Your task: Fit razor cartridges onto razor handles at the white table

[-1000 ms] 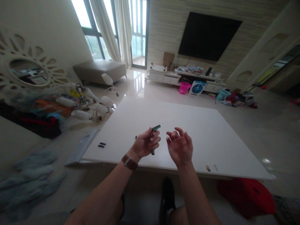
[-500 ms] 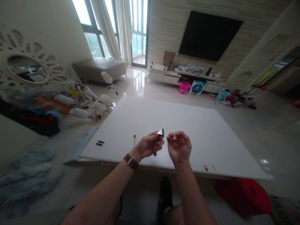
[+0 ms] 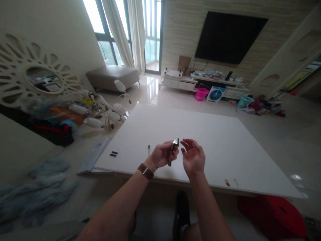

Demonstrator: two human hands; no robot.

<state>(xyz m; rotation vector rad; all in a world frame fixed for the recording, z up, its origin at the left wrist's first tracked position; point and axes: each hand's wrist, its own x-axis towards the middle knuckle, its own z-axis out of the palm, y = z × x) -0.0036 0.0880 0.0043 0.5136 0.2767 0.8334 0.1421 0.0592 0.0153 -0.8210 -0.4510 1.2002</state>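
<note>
A razor [image 3: 176,142] with a silver and black head and a dark handle is upright, slightly tilted, over the white table. My left hand [image 3: 160,156], a brown watch band on its wrist, is closed around the handle. Just right of the razor head, my right hand [image 3: 194,161] has its fingers curved and apart, with nothing visible in them. Behind the left hand lies a thin pale stick with a dark tip [image 3: 148,149], partly hidden. Two small dark strips [image 3: 113,154] lie on the table's left side.
The white tabletop [image 3: 185,120] spreads ahead. Near its front right edge lie a small brown-and-dark piece [image 3: 227,182] and a small clear piece [image 3: 235,182]. A red stool or seat [image 3: 278,217] stands below right. A lamp with several white shades [image 3: 112,115] rests beyond the left edge.
My right hand's fingers have opened from a pinched shape and spread apart. The left hand still holds the razor. The view has shifted slightly left.
</note>
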